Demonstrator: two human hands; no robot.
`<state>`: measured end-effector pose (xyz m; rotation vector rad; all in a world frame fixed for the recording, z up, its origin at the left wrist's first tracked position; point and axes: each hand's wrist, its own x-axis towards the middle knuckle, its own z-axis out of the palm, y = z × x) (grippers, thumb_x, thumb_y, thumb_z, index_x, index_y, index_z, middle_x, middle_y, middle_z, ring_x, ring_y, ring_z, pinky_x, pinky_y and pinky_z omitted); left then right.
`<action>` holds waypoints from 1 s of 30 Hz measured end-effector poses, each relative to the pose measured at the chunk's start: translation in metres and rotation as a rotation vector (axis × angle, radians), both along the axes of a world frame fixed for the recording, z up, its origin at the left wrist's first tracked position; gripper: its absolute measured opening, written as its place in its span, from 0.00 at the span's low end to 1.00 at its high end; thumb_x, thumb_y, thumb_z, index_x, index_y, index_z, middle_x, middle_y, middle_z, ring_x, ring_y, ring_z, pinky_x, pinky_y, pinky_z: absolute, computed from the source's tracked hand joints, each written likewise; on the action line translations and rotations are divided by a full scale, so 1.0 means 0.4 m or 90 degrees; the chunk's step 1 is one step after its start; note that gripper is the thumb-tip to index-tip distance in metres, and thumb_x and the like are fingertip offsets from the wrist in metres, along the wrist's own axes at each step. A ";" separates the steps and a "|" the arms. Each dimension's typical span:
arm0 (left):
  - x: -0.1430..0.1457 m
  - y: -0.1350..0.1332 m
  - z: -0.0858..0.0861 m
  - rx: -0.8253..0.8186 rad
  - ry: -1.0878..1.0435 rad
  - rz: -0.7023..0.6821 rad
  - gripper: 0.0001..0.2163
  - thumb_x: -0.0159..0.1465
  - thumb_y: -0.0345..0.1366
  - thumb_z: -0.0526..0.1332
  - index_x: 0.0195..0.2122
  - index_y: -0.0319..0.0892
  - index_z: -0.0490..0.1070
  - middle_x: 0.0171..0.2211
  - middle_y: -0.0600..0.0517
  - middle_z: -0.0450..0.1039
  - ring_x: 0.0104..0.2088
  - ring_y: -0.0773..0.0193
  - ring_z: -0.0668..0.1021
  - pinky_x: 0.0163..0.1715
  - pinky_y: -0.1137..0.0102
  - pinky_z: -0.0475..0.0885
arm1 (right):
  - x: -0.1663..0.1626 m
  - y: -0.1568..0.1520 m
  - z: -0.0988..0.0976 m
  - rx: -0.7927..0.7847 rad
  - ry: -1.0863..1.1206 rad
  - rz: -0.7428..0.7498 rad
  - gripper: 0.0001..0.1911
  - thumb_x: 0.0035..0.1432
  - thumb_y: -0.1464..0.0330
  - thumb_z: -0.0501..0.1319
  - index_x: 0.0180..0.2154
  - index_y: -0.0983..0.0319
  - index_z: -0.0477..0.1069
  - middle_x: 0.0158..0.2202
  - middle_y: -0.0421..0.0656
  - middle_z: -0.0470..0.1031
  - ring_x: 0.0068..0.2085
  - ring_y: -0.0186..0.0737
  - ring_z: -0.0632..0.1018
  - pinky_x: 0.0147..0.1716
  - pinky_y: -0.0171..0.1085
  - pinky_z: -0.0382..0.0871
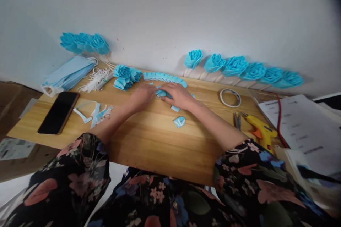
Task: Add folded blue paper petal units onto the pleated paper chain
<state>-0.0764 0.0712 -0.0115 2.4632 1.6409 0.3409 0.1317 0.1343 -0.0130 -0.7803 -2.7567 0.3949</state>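
Print on the paper (301,131) is illegible. The left hand (144,95) and right hand (178,95) curl over small light-blue pieces (161,93) (whether pinching them, I cannot tell).

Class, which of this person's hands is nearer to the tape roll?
Right. The right hand is to the left of the tape roll; the left hand is farther left, with the right hand between it and the roll.

The right hand (178,95) covers much of the blue piece (161,93) beneath it, hiding its full shape. At right, the printed sheet (301,120) is too blurred to read; at left, the view's edge cuts off the cardboard box (39,161).
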 end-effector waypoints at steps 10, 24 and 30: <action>0.173 -0.113 0.027 -0.059 -0.032 -0.182 0.16 0.70 0.33 0.51 0.53 0.38 0.74 0.54 0.40 0.76 0.55 0.50 0.77 0.58 0.54 0.69 | 0.222 -0.209 0.026 -0.043 -0.013 -0.067 0.17 0.66 0.63 0.60 0.53 0.61 0.75 0.57 0.50 0.76 0.58 0.53 0.75 0.57 0.53 0.67; 0.102 -0.060 0.089 -0.025 -0.175 -0.075 0.18 0.70 0.40 0.51 0.54 0.40 0.75 0.55 0.45 0.77 0.57 0.55 0.77 0.59 0.58 0.70 | 0.305 -0.048 0.024 -0.021 0.082 -0.254 0.19 0.68 0.64 0.55 0.55 0.63 0.74 0.58 0.52 0.76 0.59 0.51 0.75 0.61 0.53 0.64; 0.057 -0.002 0.079 -0.046 -0.216 0.005 0.19 0.68 0.40 0.52 0.53 0.40 0.76 0.54 0.45 0.77 0.54 0.56 0.78 0.55 0.62 0.72 | 0.259 -0.118 -0.011 -0.031 0.043 -0.153 0.19 0.68 0.61 0.57 0.55 0.61 0.74 0.59 0.52 0.75 0.61 0.51 0.74 0.60 0.54 0.66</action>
